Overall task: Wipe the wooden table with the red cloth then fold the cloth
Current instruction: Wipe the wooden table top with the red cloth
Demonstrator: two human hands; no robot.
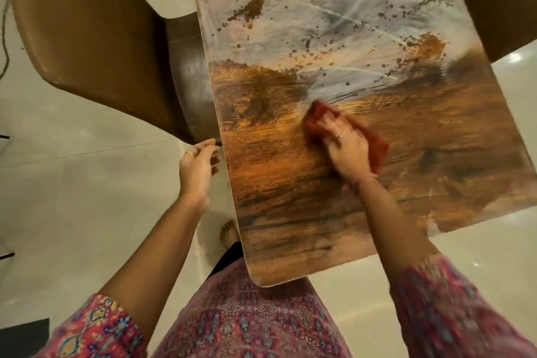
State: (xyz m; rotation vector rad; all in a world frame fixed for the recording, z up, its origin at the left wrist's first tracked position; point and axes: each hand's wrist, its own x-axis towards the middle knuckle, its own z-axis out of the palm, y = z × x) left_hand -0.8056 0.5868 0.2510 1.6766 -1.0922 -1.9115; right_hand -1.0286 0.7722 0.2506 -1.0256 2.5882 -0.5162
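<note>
Red cloth (374, 145) lies flat under my right hand (345, 148), near the middle of the wooden table (290, 212). My palm presses down on it with the fingers spread forward over the fabric, not curled around it, and one corner of the cloth shows past my fingertips while another sticks out to the right of my wrist. The near half of the tabletop shows bare brown grain. The far half is covered in a pale, chalky film (305, 32) with dark specks and brown patches. My left hand (197, 166) hangs just off the table's left edge, loosely open and empty. A brown chair (96, 38) stands to the left.
</note>
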